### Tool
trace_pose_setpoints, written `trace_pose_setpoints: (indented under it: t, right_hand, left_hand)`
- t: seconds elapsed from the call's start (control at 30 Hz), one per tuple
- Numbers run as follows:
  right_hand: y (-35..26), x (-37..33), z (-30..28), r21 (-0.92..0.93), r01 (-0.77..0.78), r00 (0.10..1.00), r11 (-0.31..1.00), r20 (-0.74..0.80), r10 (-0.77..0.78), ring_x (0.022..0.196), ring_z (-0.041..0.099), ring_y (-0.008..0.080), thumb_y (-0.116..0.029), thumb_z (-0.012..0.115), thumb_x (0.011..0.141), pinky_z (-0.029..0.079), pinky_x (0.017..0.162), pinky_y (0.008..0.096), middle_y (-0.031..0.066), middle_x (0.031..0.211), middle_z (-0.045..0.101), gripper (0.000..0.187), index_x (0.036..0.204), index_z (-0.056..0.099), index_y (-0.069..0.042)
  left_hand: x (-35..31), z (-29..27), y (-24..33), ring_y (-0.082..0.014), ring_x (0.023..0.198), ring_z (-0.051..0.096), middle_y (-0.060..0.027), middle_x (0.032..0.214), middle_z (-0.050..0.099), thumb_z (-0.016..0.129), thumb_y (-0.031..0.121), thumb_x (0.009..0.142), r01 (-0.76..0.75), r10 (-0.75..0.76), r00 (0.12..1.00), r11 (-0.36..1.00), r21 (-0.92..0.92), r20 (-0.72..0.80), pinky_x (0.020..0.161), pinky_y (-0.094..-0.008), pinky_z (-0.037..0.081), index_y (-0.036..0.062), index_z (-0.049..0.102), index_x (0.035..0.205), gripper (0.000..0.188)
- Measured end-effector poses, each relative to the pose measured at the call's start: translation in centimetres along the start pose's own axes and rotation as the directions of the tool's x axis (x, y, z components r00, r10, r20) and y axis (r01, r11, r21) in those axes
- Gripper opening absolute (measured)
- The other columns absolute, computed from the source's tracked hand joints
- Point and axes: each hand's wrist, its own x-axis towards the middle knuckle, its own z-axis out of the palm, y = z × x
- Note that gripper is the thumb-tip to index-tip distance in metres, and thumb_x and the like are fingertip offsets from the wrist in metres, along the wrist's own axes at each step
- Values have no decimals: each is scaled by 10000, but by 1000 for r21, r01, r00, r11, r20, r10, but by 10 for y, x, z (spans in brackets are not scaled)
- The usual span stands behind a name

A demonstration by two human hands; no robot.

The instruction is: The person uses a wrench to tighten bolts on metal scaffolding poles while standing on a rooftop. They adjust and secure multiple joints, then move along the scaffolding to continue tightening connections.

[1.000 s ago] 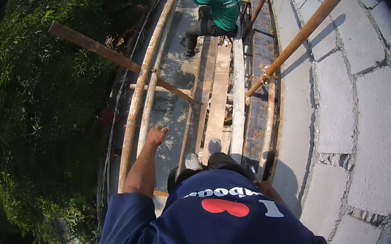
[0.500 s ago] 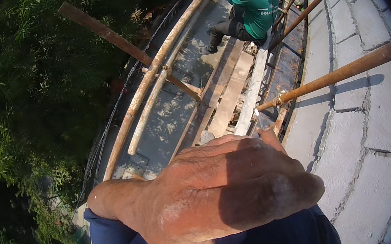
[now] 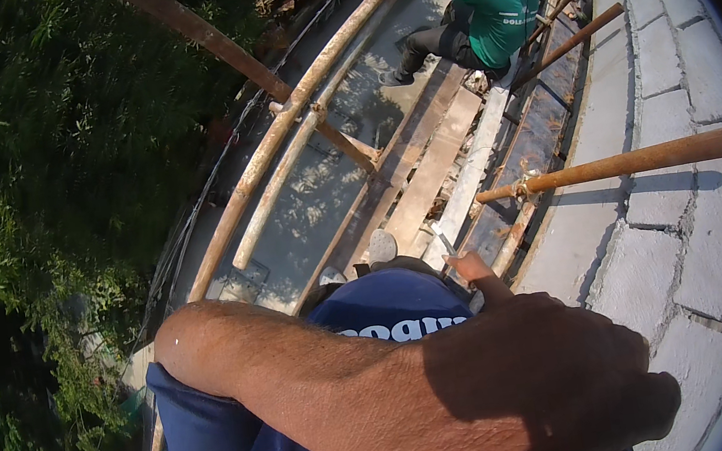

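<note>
I see the left hand (image 3: 530, 377) has slid from frame centre toward 5 o'clock, empty, fingers loosely spread near the block wall (image 3: 692, 216), bamboo scaffold planks (image 3: 427, 170) at 12, right hand out of view, so nothing's gripped.

The left hand (image 3: 531, 386) fills the foreground, its fingertips cut off.

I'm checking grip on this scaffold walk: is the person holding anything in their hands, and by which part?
It cannot be told. One hand is raised close to the camera, back facing it, its palm hidden. Which hand it is stays unclear; the other is not in view.
</note>
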Motion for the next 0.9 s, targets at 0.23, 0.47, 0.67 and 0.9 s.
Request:
trace_pose_setpoints:
  t: [0.23, 0.47, 0.67, 0.9]
  right_hand:
    - [40, 6, 2, 182, 61, 997, 981, 45, -70, 786, 692, 401, -362, 731, 837, 530, 697, 484, 270, 835, 684, 447, 1099, 713, 1]
    - [53, 22, -1, -473, 379, 922, 795, 122, -367, 734, 671, 398, -197, 702, 754, 541, 663, 459, 227, 779, 671, 529, 1277, 636, -153]
    - [80, 40, 11, -666, 625, 659, 406, 173, -732, 598, 662, 374, -109, 680, 776, 527, 540, 457, 197, 685, 659, 481, 1257, 655, -103]
    - [82, 39, -5, -579, 587, 773, 565, 193, -605, 692, 678, 391, -199, 615, 907, 542, 593, 452, 223, 759, 669, 308, 1204, 695, -199]
  left_hand:
    - [21, -23, -23, -357, 783, 663, -185, 794, 630, 683, 204, 847, 170, -171, 786, 984, 59, 594, 735, -453, 525, -6, 645, 926, 228]
    - [-89, -105, -159, -390, 983, 669, -214, 1023, 702, 655, 338, 850, 430, -788, 520, 575, 696, 330, 891, -490, 513, 33, 664, 1179, 449]
    - [-341, -289, -200, -392, 1141, 633, -227, 1183, 680, 603, 410, 857, 587, -919, 45, -292, 755, -391, 967, -469, 503, 64, 702, 1148, 463]
    - [-487, -412, -73, -357, 986, 692, -251, 1019, 700, 542, 391, 897, 638, -549, -344, -732, 239, -762, 867, -428, 549, -21, 725, 987, 460]
